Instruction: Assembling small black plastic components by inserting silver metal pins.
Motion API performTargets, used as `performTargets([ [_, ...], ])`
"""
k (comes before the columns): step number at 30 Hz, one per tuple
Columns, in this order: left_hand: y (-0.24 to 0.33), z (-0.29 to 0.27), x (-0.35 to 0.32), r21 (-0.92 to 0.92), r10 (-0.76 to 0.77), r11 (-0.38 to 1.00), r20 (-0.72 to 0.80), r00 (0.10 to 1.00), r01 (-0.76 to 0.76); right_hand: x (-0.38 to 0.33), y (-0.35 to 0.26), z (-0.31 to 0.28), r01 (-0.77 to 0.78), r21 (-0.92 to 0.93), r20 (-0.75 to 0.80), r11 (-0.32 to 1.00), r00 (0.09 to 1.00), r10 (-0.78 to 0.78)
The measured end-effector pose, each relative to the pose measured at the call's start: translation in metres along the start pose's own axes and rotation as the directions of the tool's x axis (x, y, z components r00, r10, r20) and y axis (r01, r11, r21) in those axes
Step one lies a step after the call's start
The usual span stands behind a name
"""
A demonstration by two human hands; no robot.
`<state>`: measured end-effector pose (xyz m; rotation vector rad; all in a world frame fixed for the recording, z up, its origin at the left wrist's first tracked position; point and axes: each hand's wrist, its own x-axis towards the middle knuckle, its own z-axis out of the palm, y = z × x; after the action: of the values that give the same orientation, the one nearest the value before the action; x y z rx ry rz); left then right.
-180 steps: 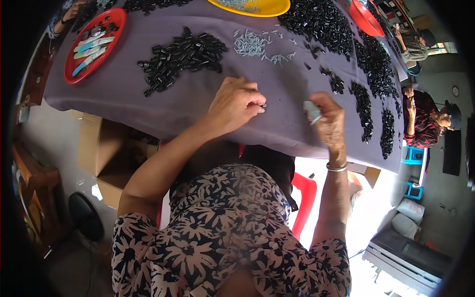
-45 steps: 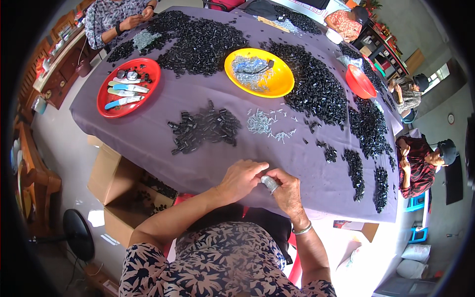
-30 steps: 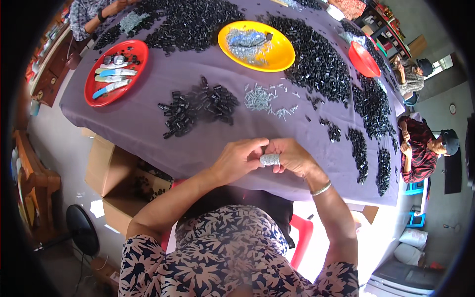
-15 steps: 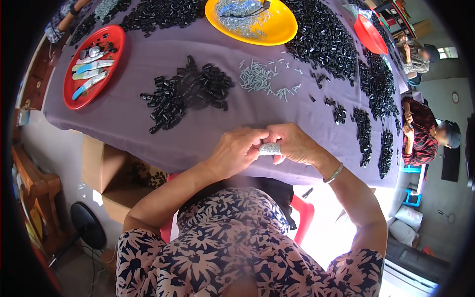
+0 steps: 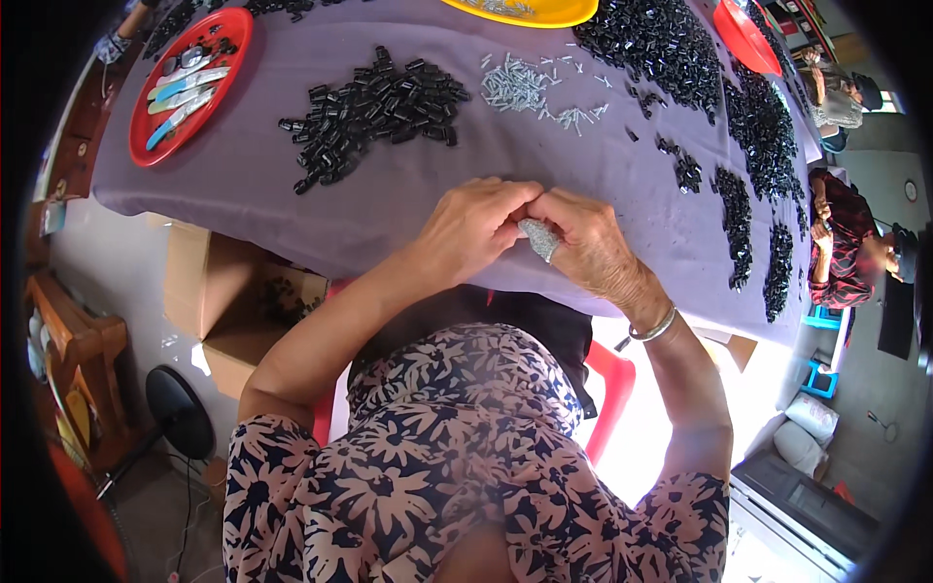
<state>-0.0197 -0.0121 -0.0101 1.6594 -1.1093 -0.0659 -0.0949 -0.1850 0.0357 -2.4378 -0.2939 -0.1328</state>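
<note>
My left hand (image 5: 471, 233) and my right hand (image 5: 593, 243) meet above the near edge of the purple cloth, fingertips pinched together. Whatever lies between the fingertips is hidden. A grey speckled wrap (image 5: 539, 240) covers a finger of my right hand. Beyond the hands, a heap of small black shiny pieces (image 5: 389, 112) lies to the left. To its right is a smaller pile of thin silvery pins (image 5: 515, 85), some of them scattered loose.
At the left, a red tray (image 5: 245, 49) holds several knives. A yellow dish (image 5: 544, 19) and a red bowl (image 5: 748, 39) stand farther back. More black pieces (image 5: 651, 58) spread along the right. A person in a red-black shirt (image 5: 841, 233) is at the right, another beyond.
The view has shifted, so the tabletop sits higher in the picture. My hands stay together; my right hand has turned, and its grey wrap now slants.
</note>
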Motion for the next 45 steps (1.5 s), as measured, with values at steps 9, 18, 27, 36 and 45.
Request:
performTargets([
  [9,0.009,-0.005,0.002,0.200,0.042,0.978,0.113,0.993,-0.064,-0.004,-0.011,-0.007,0.146,-0.231,0.124,0.962,0.985,-0.120],
  [18,0.004,-0.007,-0.002,0.149,-0.001,0.989,0.110,0.994,-0.016,-0.005,-0.014,-0.010,0.207,-0.215,0.177,0.954,0.969,-0.170],
  [27,0.001,-0.003,-0.003,0.135,0.003,0.991,0.038,0.999,-0.008,-0.001,-0.018,-0.006,0.224,-0.299,0.163,0.928,0.970,-0.181],
  [36,0.004,-0.001,-0.007,0.066,-0.034,0.997,0.076,0.997,0.029,-0.018,-0.024,0.000,0.077,-0.275,0.082,0.958,0.995,-0.057],
  [45,-0.006,-0.001,-0.006,0.008,0.044,0.999,0.080,0.996,-0.045,-0.015,-0.016,-0.002,0.016,-0.068,-0.005,0.998,1.000,-0.017],
])
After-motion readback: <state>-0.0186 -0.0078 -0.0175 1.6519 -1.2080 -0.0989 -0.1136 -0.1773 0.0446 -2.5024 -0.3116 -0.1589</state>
